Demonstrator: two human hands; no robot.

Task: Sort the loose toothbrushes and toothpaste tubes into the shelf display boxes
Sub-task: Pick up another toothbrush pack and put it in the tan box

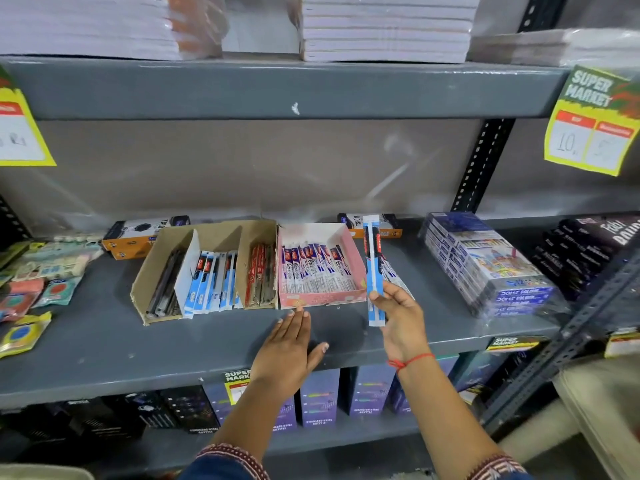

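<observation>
My right hand [398, 318] holds a blue and white toothbrush pack [374, 268] upright, just right of the pink display box [356, 258]. That pink box is filled with a row of white and purple packs [311, 268]. A few more loose packs [394, 275] lie on the shelf behind my right hand. My left hand [289, 344] lies flat and open on the grey shelf [104, 341], its fingertips at the pink box's front edge. Left of it stands a brown cardboard box [152, 268] with dividers, holding dark, blue [211, 282] and red [258, 275] packs.
A wrapped stack of colour boxes [485, 261] stands at the right, with dark packs [588, 251] beyond. Orange and black boxes [135, 237] sit at the back. Small packets [31, 285] lie at the left. Yellow price tags [592, 126] hang from the upper shelf.
</observation>
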